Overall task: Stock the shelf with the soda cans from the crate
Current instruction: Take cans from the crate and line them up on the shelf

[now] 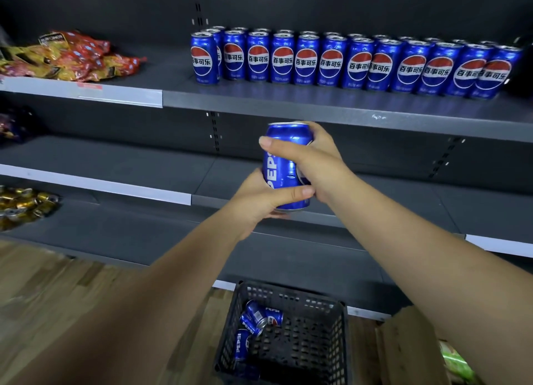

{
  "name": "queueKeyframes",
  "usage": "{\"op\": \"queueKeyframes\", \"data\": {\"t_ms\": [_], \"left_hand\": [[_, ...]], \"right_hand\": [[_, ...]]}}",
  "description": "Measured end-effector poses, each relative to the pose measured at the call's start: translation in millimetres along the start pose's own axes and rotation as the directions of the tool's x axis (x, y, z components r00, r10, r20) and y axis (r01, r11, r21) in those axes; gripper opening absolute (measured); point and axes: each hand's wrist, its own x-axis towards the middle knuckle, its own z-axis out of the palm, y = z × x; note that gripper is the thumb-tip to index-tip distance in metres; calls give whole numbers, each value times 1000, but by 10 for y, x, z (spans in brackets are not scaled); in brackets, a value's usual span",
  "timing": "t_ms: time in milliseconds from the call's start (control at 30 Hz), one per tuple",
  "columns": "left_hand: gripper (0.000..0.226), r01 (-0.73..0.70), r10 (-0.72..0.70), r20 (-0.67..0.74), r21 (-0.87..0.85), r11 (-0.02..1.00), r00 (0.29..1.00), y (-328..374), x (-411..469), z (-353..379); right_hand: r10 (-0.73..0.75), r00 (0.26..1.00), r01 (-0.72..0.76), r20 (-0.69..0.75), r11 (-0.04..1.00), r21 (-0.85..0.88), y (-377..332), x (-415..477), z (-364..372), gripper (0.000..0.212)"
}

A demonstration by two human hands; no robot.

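Both hands hold one blue Pepsi can (pixel 278 165) upright in front of the shelves. My left hand (pixel 259 200) cups its bottom with the thumb across the front. My right hand (pixel 314 159) grips its upper half from the right, thumb over the front near the rim. Rows of several blue Pepsi cans (pixel 357 62) stand on the upper shelf (pixel 317 104), above and behind the held can. On the floor below sits a black plastic crate (pixel 311 338) with three Pepsi cans (pixel 255 324) lying in its left corner.
Red and yellow snack bags (pixel 63 57) lie at the left of the upper shelf. Gold wrapped items (pixel 23 204) sit on a lower shelf at the left. A brown cardboard box (pixel 409 347) stands right of the crate on the wooden floor (pixel 57 292).
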Motion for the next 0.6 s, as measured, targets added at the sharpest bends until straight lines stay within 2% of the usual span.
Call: {"op": "queueKeyframes", "data": {"t_ms": [100, 167, 200, 300, 400, 500, 600], "left_hand": [[37, 14, -13, 25, -50, 999, 1000, 37, -19, -8], [40, 40, -31, 95, -101, 994, 995, 70, -44, -24], [41, 57, -44, 123, -110, 992, 991, 85, -52, -23], [35, 73, -68, 88, -49, 996, 994, 108, -52, 78], [35, -11, 21, -59, 177, 984, 998, 77, -31, 264], [31, -46, 84, -155, 235, 971, 984, 36, -6, 368], [30, -70, 111, -190, 208, 976, 975, 42, 35, 419]], "right_hand": [[51, 986, -56, 158, 998, 27, -83, 2, -81, 44], [84, 960, -103, 267, 993, 58, -132, 6, -154, 45], [91, 958, -112, 274, 992, 60, -141, 0, -183, 44], [75, 987, -87, 143, 993, 83, -93, -4, -206, 42], [50, 999, -51, 20, 996, 77, -33, 6, -221, 53], [50, 998, -52, 27, 996, 70, -35, 11, -283, 59], [53, 995, -56, 82, 998, 33, -111, 44, -381, 73]]}}
